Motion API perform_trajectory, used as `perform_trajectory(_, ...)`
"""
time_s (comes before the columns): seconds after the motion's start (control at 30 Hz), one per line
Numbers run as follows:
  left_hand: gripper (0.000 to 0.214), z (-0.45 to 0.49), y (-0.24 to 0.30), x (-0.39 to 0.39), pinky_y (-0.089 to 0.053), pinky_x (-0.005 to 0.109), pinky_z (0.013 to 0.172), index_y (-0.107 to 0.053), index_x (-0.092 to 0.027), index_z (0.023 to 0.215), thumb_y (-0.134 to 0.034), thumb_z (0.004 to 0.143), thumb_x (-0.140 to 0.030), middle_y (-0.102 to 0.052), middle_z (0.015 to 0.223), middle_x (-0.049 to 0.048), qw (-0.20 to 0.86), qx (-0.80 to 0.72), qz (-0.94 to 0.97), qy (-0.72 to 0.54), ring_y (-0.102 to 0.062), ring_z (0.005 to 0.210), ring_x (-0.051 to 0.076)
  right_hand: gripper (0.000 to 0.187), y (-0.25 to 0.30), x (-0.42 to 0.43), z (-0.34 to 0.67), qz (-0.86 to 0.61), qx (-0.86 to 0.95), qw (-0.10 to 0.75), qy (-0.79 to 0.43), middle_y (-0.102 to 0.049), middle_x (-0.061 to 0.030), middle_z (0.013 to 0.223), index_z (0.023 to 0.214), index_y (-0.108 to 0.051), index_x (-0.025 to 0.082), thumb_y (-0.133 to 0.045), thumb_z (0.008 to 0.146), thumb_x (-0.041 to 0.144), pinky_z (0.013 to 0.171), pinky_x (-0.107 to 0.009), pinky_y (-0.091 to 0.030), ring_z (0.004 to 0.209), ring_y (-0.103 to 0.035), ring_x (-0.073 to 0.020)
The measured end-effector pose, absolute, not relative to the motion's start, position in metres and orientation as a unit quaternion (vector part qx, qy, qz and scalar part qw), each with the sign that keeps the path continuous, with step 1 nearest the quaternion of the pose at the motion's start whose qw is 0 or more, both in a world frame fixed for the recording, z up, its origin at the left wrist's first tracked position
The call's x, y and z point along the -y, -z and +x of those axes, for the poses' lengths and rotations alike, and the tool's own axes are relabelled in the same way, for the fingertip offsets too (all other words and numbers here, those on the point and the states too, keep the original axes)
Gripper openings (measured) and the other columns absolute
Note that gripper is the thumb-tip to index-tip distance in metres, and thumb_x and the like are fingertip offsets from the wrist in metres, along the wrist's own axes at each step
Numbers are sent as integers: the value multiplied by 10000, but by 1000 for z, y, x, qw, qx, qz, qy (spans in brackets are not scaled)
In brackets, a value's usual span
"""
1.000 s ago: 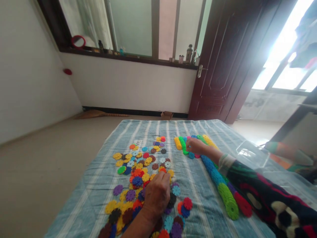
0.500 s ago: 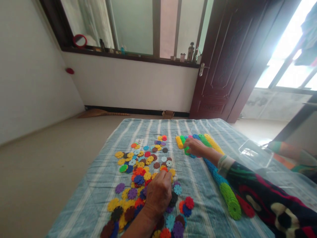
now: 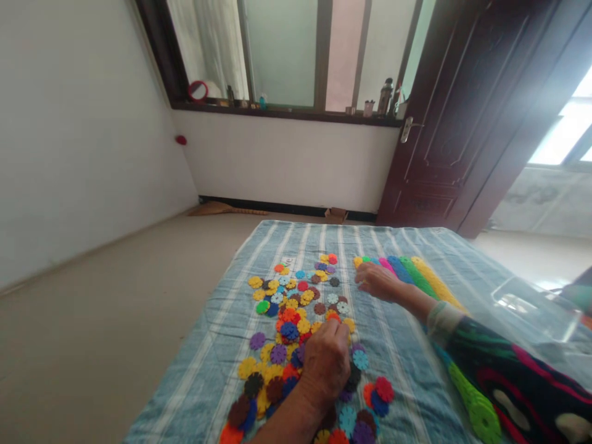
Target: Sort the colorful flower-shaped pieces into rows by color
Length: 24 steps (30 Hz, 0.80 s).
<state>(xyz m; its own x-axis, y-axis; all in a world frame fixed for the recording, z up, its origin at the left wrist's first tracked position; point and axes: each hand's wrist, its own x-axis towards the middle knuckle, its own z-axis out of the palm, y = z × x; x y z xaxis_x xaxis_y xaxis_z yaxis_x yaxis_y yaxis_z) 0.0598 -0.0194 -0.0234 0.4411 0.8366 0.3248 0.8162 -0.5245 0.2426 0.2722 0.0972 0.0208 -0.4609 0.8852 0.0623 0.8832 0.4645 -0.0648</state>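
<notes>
In the head view, the left hand (image 3: 327,356) rests at half past five from the centre, palm down among loose flower-edged discs (image 3: 277,354), its fingertips bunched together. The discs fan around it, mostly from eight o'clock to twelve, many overlapping, with a red, orange and blue cluster at four.

At half past one from the left hand, and apart from it, is the right hand (image 3: 377,282), fingers bent over the upper ends of several rows of discs. A yellow row (image 3: 437,280) and a green row (image 3: 419,275) lean away beside it; a lime stack (image 3: 483,416) ends at half past four.

As far as the blur and angle allow, I cannot tell whether either hand grips a disc. A clear container (image 3: 536,305) sits around three o'clock from the right hand, on the striped cloth (image 3: 393,348).
</notes>
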Motion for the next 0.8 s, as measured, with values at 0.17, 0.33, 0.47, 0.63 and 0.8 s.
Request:
perform_trajectory(0.17,216,61,27,20,-435,278,715,-607,-195,861,-454,853,-44,-629,830,39,25,-486,847,-213,-590,826,186,190,-29,-119,204,-470,880,61,-27,-679,-73,1055,1036,-743,219,-600,912,213,847,-279,-439,1016,-613,-198)
perform_trajectory(0.33,234,62,33,19,-475,300,711,-625,-192,901,-479,804,-37,-654,887,67,18,-497,846,-193,-617,852,213,319,-33,-145,126,-430,900,67,-20,-632,-79,1154,1276,-612,254,-510,974,281,846,-283,-454,1061,-581,-203)
perform_trajectory(0.47,382,61,36,18,-497,298,684,-608,-193,1083,-508,754,-26,-667,968,81,20,-478,853,-208,-630,841,211,382,-27,-153,92,-421,906,50,-5,-581,-138,1189,1326,-554,220,-486,981,371,826,-349,-486,1105,-541,-265)
perform_trajectory(0.63,305,62,37,19,-501,299,661,-625,-187,985,-488,770,-21,-660,869,80,19,-480,848,-225,-639,810,215,359,-18,-144,101,-417,908,34,7,-568,-129,1215,1229,-626,230,-466,987,441,879,-373,-471,1149,-519,-272)
perform_trajectory(0.8,219,64,34,22,-502,311,676,-618,-187,845,-491,765,-27,-651,828,74,23,-486,848,-210,-640,809,223,412,-17,-136,125,-422,906,21,13,-637,-126,1044,923,-737,160,-449,1000,444,874,-322,-439,1070,-570,-247)
